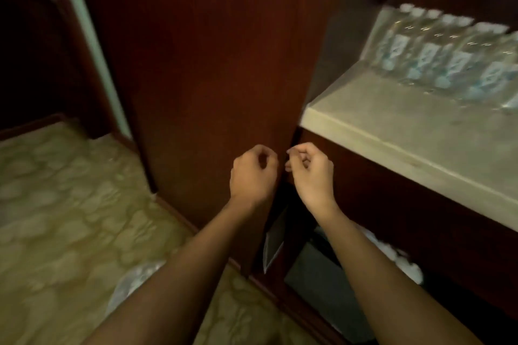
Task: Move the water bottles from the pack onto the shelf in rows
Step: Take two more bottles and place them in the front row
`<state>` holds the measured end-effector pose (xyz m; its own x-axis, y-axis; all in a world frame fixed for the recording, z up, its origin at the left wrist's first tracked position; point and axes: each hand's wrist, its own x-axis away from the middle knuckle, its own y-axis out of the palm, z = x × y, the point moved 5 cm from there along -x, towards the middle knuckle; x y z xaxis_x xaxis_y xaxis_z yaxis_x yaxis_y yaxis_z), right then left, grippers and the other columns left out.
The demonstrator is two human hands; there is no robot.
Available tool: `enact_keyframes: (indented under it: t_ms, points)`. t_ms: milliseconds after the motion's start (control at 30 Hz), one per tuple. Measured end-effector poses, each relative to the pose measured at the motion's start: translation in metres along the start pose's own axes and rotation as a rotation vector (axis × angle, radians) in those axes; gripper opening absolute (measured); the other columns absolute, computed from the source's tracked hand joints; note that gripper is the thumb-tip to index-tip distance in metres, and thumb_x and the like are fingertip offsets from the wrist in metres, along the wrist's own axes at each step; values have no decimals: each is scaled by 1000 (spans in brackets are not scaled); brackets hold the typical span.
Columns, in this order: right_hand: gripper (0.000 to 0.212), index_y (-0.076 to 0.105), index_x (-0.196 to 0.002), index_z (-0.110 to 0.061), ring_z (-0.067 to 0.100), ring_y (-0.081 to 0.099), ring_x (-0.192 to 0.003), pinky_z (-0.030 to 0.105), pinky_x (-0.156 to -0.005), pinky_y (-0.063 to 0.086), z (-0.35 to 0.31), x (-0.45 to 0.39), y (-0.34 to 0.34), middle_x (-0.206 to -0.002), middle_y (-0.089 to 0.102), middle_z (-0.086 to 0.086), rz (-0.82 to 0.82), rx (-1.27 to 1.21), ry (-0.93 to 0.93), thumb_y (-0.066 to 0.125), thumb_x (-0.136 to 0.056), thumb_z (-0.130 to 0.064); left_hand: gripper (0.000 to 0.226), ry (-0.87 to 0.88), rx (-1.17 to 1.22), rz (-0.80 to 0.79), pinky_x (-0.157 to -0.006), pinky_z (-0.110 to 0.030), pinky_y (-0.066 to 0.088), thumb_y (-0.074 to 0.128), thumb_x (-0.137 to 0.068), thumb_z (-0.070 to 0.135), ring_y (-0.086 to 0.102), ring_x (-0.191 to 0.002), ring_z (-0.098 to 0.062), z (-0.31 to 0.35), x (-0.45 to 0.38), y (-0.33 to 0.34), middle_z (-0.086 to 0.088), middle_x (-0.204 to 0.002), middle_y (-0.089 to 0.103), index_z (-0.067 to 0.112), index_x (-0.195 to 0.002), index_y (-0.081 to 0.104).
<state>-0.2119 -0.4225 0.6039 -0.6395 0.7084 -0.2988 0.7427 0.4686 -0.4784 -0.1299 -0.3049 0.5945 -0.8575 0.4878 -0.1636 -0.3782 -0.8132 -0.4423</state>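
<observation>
Two big surfaces fill my view: a dark red-brown cabinet panel (213,64) standing upright through the middle, and a patterned greenish floor (61,204) spreading out to the left of it. Right of the panel I see a pale shelf (392,131) jutting toward me, its front edge running diagonally down to the right. Water bottles (448,56) stand on the back part of that shelf in a row, white caps up, blue-and-white labels facing me; blur keeps me from counting them or telling whether a second row stands behind. Below the shelf the cabinet is dark, with a black box-like thing (322,283) low down and something white and crumpled (392,255) beside it, too blurred for me to name. At the lower left, partly behind my left forearm, lies crinkled clear plastic (134,283) on the floor; I cannot tell whether it is the pack.

Both arms reach forward, bare, toward the panel's lower right edge. My left hand (252,173) has its fingers curled in, and I see nothing in it. My right hand (311,171), just beside it, also has curled fingers, thumb and forefinger close together at the tips; whether they pinch something small I cannot tell.
</observation>
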Motion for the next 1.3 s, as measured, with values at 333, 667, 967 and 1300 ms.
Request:
enact_keyframes:
  t_ms: [333,667,967,1300]
  points:
    - [15,67,-86,-12,23,71,-72,49,-78,58,47,116,184,-71,70,3,-534,-72,199,58,-97,-14,25,-619,-185,133,-90,-43,54,53,-96,32,66,-105,-31,-209,106,-78,-10,-104,74,21,-107,72]
    - [11,66,-99,-10,30,69,-91,51,-89,56,91,209,350,-92,70,11,-882,65,465,57,-97,-17,24,-897,-86,65,-82,-29,51,58,-97,24,68,-101,-24,-389,162,-131,-9,-111,74,13,-112,72]
    - [18,58,-80,-31,30,70,-93,45,-86,57,150,255,461,-88,66,1,-1019,174,623,62,-93,-20,28,-1108,136,137,-96,-46,54,58,-98,24,70,-101,-31,-504,168,-145,-12,-113,72,13,-122,68]
    - [29,65,-117,-8,27,63,-109,34,-91,48,346,287,648,-115,69,10,-1172,354,515,61,-94,-25,29,-1141,150,109,-94,-44,55,57,-98,30,69,-103,-27,-716,146,-60,-5,-116,71,19,-123,67]
